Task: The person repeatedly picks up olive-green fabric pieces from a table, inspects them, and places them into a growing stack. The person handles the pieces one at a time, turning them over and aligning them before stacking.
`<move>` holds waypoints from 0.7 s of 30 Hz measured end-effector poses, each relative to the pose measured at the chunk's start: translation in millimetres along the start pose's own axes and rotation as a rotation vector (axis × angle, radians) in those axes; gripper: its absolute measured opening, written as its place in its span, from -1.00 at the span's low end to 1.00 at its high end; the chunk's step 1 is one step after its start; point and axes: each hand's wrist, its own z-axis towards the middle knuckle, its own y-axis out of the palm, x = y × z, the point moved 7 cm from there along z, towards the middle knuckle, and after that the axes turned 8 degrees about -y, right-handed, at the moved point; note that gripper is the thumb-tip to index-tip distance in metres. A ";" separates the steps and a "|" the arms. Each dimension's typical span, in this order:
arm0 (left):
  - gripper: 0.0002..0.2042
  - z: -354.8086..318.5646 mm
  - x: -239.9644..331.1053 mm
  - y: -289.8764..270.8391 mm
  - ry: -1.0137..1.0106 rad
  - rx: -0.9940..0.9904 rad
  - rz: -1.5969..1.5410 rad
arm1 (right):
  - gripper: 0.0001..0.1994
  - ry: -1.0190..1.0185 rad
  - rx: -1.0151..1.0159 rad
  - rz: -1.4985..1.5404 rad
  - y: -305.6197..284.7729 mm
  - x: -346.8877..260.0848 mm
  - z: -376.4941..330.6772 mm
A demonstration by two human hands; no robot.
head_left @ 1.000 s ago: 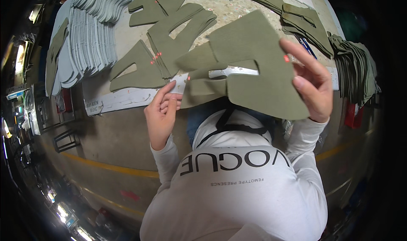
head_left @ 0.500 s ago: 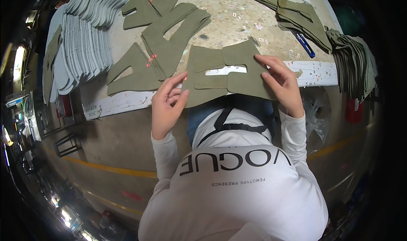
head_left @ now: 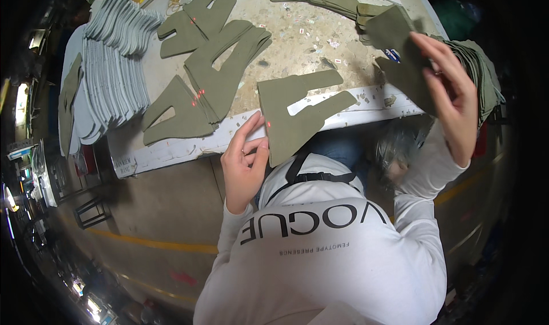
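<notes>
An olive-green, U-shaped cut piece (head_left: 283, 116) lies across the table's front edge, its two prongs pointing right. My left hand (head_left: 246, 162) grips its left edge, fingers bent and thumb at the near corner; a small red mark shows on that edge. Off to the right, my right hand (head_left: 454, 93) holds a second olive cut piece (head_left: 394, 30) between thumb and fingers, raised and tilted above the table. That piece is slightly blurred and partly covers a stack of olive pieces (head_left: 369, 13) and a blue-handled tool (head_left: 392, 55).
Several olive pieces with red marks (head_left: 223, 56) lie on the worn table (head_left: 303, 45), left of centre. Tall rows of pale grey pieces (head_left: 114, 73) stand at the far left. More olive pieces (head_left: 486, 73) hang over the right edge. Scraps litter the tabletop.
The two olive pieces that lay overlapped between my hands are now apart. My right hand has carried one up and to the right; my left hand stays at the other's edge.
</notes>
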 end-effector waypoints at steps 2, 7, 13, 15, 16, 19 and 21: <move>-0.51 0.5 7.3 4.6 0.039 -0.024 -0.003 | -0.52 -0.039 -0.005 -0.057 27.9 -9.5 -0.7; -0.50 5.7 16.1 20.4 0.058 -0.072 -0.021 | -0.49 -0.030 -0.257 0.097 151.3 -34.8 -17.4; -0.48 9.8 15.8 23.8 0.049 -0.072 -0.042 | -0.64 -0.071 -0.163 0.259 177.7 -54.1 -28.8; -0.48 11.3 13.1 25.6 0.034 -0.092 -0.065 | -0.61 -0.092 -0.163 0.248 176.4 -49.6 -26.6; -0.47 11.9 11.6 26.7 0.028 -0.107 -0.060 | -0.60 -0.105 -0.164 0.247 175.9 -46.6 -24.4; -0.51 14.3 7.9 25.4 0.019 -0.118 -0.055 | -0.54 -0.122 -0.205 0.275 173.1 -39.5 -19.3; -0.54 17.6 4.4 20.2 0.004 -0.097 -0.053 | -0.56 -0.194 -0.235 0.346 168.5 -39.6 -8.6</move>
